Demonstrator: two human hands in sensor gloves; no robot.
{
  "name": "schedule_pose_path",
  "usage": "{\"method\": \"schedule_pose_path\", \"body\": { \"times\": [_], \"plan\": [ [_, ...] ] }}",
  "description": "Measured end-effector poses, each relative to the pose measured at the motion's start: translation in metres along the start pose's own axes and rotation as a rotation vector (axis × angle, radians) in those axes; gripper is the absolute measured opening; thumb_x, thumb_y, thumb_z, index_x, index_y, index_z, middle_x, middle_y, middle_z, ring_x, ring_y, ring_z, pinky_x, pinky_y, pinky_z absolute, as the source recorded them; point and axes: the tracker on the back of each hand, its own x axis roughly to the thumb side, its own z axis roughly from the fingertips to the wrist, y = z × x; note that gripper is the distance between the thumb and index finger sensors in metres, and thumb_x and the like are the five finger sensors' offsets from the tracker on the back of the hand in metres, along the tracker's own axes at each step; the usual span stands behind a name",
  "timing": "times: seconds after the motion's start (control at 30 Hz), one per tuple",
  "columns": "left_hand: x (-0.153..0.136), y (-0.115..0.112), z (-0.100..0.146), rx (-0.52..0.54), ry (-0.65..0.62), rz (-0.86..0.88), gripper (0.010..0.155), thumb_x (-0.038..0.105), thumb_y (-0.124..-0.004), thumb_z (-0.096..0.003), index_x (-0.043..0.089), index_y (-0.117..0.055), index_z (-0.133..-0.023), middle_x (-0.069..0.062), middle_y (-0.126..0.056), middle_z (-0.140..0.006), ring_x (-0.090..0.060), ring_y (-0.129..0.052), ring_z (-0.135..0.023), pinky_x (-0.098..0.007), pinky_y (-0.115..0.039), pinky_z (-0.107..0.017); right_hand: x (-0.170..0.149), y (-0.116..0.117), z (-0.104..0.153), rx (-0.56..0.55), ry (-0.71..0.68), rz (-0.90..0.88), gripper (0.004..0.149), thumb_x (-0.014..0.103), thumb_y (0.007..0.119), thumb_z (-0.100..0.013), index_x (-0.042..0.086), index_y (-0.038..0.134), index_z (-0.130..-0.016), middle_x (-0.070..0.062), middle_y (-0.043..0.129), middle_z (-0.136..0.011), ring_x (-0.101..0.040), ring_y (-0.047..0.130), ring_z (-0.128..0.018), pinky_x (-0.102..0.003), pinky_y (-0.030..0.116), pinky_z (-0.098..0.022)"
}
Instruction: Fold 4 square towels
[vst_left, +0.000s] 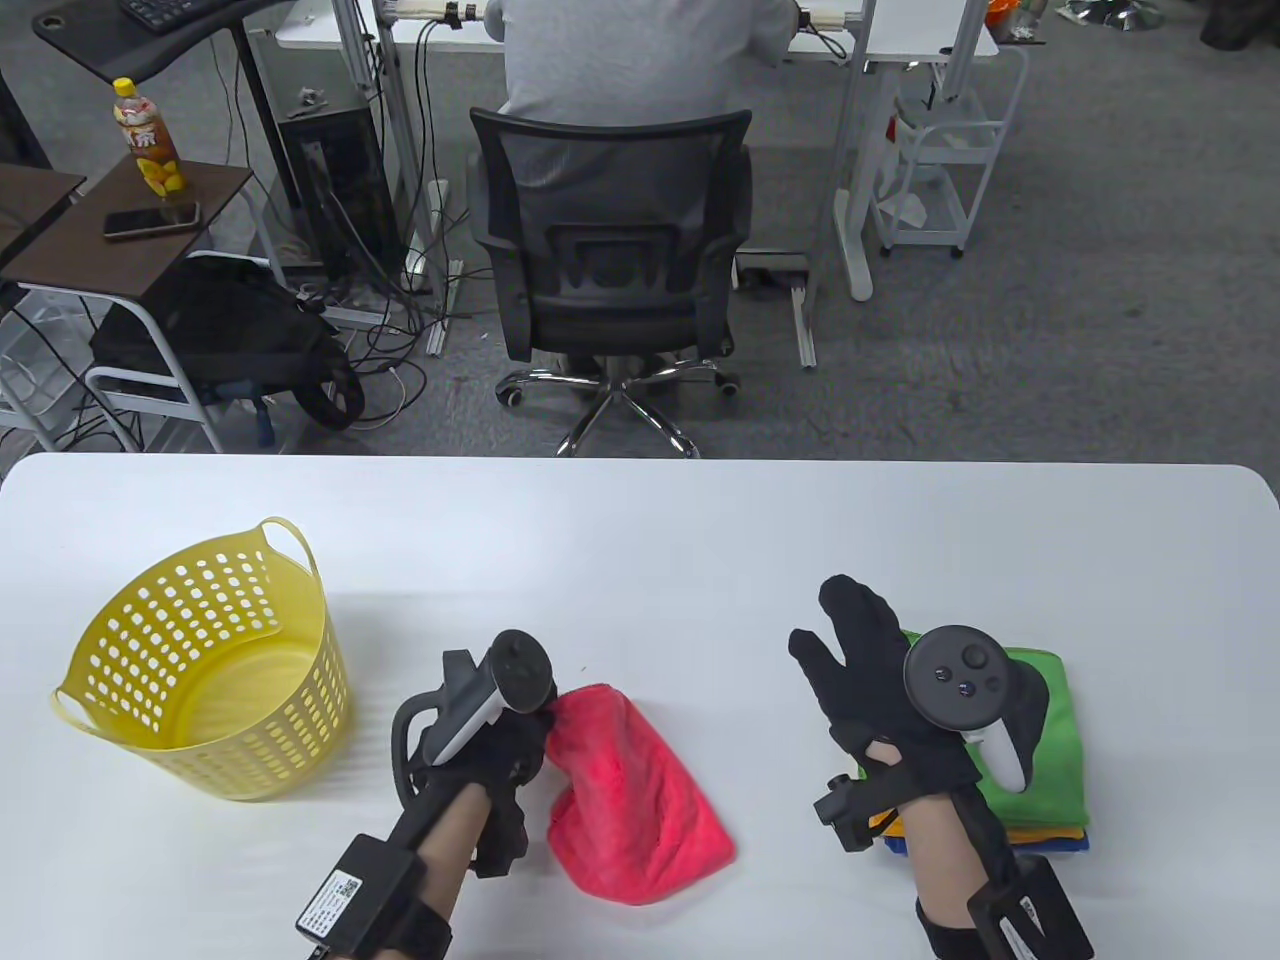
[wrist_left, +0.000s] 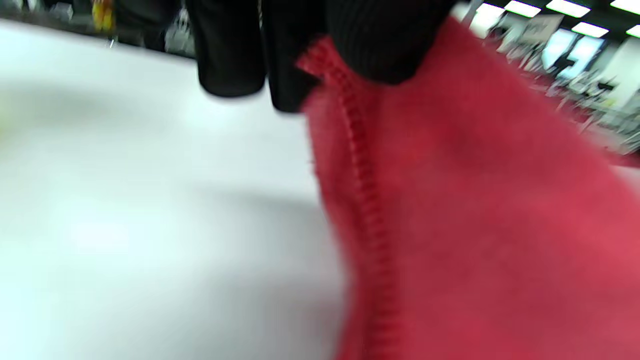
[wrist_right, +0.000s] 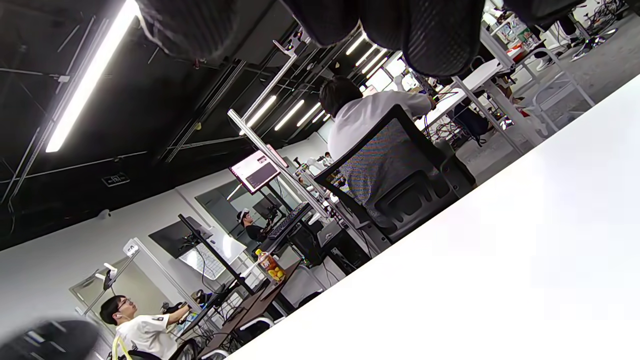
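A crumpled red towel (vst_left: 630, 800) lies on the white table (vst_left: 640, 540) near the front middle. My left hand (vst_left: 515, 745) grips its upper left corner; in the left wrist view my fingers (wrist_left: 385, 45) pinch the stitched hem of the red towel (wrist_left: 475, 200). My right hand (vst_left: 860, 650) is open with fingers spread, held above the table just left of a stack of folded towels (vst_left: 1040, 760), green on top, orange and blue beneath. In the right wrist view only my fingertips (wrist_right: 430, 40) show at the top edge, holding nothing.
A yellow perforated basket (vst_left: 215, 665) stands on the left of the table. Beyond the far table edge are an office chair (vst_left: 610, 270) with a seated person, desks and cables.
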Motion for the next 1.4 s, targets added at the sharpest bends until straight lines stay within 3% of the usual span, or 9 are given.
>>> {"method": "schedule_pose_path", "body": {
  "times": [0.13,0.3,0.47,0.6,0.77,0.97,1.1,1.23,1.4],
  "plan": [
    [0.035,0.062,0.033,0.142,-0.104,-0.155,0.039,0.038,-0.083,-0.0481,0.040,-0.087,-0.087,0.009,-0.104,-0.081,-0.019,-0.103,-0.083,-0.052,-0.061,-0.085,0.003,0.004,0.000,0.030,-0.014,0.004,0.074,0.044,0.071,-0.055,-0.001,0.054,-0.110,-0.042,0.053,-0.109,-0.058,0.067,-0.090,-0.077,0.050,-0.060],
    [0.085,0.121,0.080,0.353,-0.195,-0.372,0.041,0.038,-0.082,-0.0485,0.040,-0.088,-0.089,0.012,-0.104,-0.084,-0.015,-0.100,-0.089,-0.052,-0.059,-0.086,0.011,0.008,0.004,0.076,-0.054,-0.001,0.073,0.044,0.071,-0.055,-0.001,0.054,-0.110,-0.041,0.053,-0.110,-0.059,0.066,-0.091,-0.078,0.049,-0.060],
    [0.122,0.155,0.119,0.563,-0.248,-0.510,0.040,0.039,-0.082,-0.0483,0.040,-0.087,-0.088,0.011,-0.101,-0.089,-0.017,-0.086,-0.103,-0.055,-0.052,-0.088,0.018,0.006,0.007,0.105,-0.119,-0.030,0.073,0.044,0.072,-0.055,0.003,0.054,-0.111,-0.041,0.051,-0.111,-0.059,0.062,-0.093,-0.079,0.046,-0.061],
    [0.138,0.168,0.139,0.710,-0.287,-0.598,0.041,0.043,-0.084,-0.0450,0.039,-0.087,-0.086,0.011,-0.103,-0.084,-0.017,-0.089,-0.101,-0.055,-0.053,-0.088,0.021,0.003,0.009,0.117,-0.167,-0.068,0.073,0.044,0.073,-0.054,0.005,0.053,-0.112,-0.040,0.048,-0.113,-0.060,0.058,-0.096,-0.080,0.043,-0.061],
    [0.144,0.172,0.151,0.769,-0.327,-0.594,0.041,0.043,-0.079,-0.0463,0.042,-0.084,-0.087,0.013,-0.100,-0.086,-0.017,-0.088,-0.101,-0.055,-0.052,-0.088,0.025,-0.001,0.010,0.127,-0.232,-0.091,0.073,0.044,0.076,-0.053,0.008,0.052,-0.113,-0.039,0.044,-0.115,-0.061,0.052,-0.098,-0.082,0.039,-0.061],
    [0.143,0.182,0.161,0.758,-0.370,-0.523,0.039,0.039,-0.079,-0.0479,0.045,-0.084,-0.087,0.016,-0.100,-0.085,-0.014,-0.088,-0.100,-0.054,-0.051,-0.089,0.027,-0.001,0.009,0.184,-0.347,-0.124,0.078,0.042,0.080,-0.051,0.013,0.046,-0.115,-0.037,0.033,-0.118,-0.062,0.039,-0.101,-0.083,0.033,-0.060],
    [0.142,0.189,0.167,0.783,-0.376,-0.491,0.040,0.039,-0.079,-0.0475,0.043,-0.083,-0.087,0.015,-0.101,-0.083,-0.012,-0.088,-0.099,-0.054,-0.051,-0.089,0.030,0.020,0.005,0.309,-0.453,-0.163,0.085,0.043,0.084,-0.049,0.014,0.041,-0.115,-0.028,0.026,-0.121,-0.060,0.030,-0.104,-0.084,0.027,-0.060],
    [0.140,0.195,0.171,0.796,-0.351,-0.480,0.040,0.040,-0.078,-0.0480,0.042,-0.083,-0.088,0.014,-0.101,-0.082,-0.013,-0.089,-0.098,-0.054,-0.051,-0.089,0.032,0.052,0.001,0.475,-0.497,-0.279,0.085,0.043,0.086,-0.048,0.011,0.044,-0.114,-0.031,0.045,-0.118,-0.058,0.043,-0.103,-0.086,0.024,-0.057],
    [0.132,0.203,0.177,0.862,-0.261,-0.443,0.041,0.041,-0.076,-0.0489,0.037,-0.083,-0.089,0.012,-0.101,-0.081,-0.016,-0.090,-0.097,-0.055,-0.052,-0.088,0.035,0.084,0.001,0.548,-0.463,-0.254,0.061,0.038,0.086,-0.049,0.012,0.070,-0.102,-0.027,0.071,-0.106,-0.053,0.064,-0.095,-0.086,0.023,-0.055]
  ]
}}
